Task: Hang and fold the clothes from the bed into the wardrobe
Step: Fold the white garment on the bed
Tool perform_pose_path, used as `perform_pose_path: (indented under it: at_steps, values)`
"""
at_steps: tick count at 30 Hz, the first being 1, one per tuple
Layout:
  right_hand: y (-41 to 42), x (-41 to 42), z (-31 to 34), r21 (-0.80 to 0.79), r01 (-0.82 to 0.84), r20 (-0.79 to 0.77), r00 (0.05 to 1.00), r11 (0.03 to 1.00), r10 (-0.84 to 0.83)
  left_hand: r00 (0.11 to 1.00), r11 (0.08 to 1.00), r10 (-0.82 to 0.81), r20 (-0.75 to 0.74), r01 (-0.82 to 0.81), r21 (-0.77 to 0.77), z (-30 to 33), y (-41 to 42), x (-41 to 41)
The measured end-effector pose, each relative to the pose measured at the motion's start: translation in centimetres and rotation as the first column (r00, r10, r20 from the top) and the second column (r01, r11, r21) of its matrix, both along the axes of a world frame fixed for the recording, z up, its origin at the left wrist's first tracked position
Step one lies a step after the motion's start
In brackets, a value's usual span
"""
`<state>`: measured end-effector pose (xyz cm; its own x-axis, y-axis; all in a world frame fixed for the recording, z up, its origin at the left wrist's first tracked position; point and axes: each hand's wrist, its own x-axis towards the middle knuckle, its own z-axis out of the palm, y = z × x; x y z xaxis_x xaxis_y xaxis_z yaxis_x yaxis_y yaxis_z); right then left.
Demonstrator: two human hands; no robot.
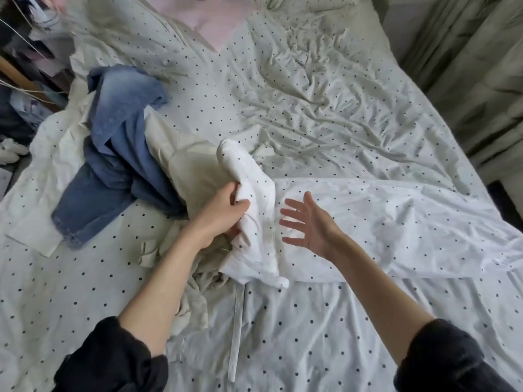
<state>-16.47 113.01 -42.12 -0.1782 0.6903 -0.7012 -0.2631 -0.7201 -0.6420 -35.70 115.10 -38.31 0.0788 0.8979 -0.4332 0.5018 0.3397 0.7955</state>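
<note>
Left hand (223, 213): fingers and thumb curled into a bunched fold of the white dotted garment (368, 222), gripping it at the gathered end.
Right hand (304, 224): fingers spread and straight, palm turned toward the left hand, holding nothing; whether it touches the cloth beneath cannot be told.
White dotted garment: at the centre of the view, its bunched end rises at 11 o'clock from the right hand, and its flat length runs out toward 3 o'clock across the bed (311, 94).
Garment texture: thin, crisp white cloth with small dark dots, softly creased; a narrow strip hangs toward 6 o'clock.
Denim piece (119, 154): at 9 o'clock from the left hand, faded blue, heavy, crumpled in folds.
Beige garment (186, 171): between the denim and the left hand, smooth, pale, rumpled, trailing under the left forearm.
Bed: covered by a wrinkled pale sheet with dark polka dots.
Sleeves (113, 360): dark, pushed up both forearms.
Curtain (481, 66): at 2 o'clock, greyish-green, hanging in vertical pleats.
</note>
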Motion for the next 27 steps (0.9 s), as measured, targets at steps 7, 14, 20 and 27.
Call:
perform_pose_path:
  at_steps: [7, 14, 20, 27]
  values:
    - [-0.6, 10.2, 0.0, -0.014, 0.089, -0.015, 0.996, 0.996, -0.089, 0.982, 0.978, -0.16, 0.105, 0.172, -0.116, -1.5, 0.1, 14.8]
    - [-1.6, 14.8, -3.1, 0.194, -0.088, 0.513, 0.858, 0.977, -0.024, 0.987, 0.99, 0.141, 0.072, -0.141, -0.002, -6.5, -0.5, 16.5]
    - [-2.7, 10.2, -4.4, 0.498, -0.652, 0.867, 0.396, 0.572, -0.303, 0.901, 0.89, 0.415, -0.13, -0.431, -0.15, -8.7, -0.7, 9.6]
    - [-5.0, 10.7, -6.0, 0.071, -0.832, 0.985, 0.147, 0.55, 0.095, 0.801, 0.775, 0.551, 0.231, -0.389, -0.498, -8.0, -1.6, 7.4]
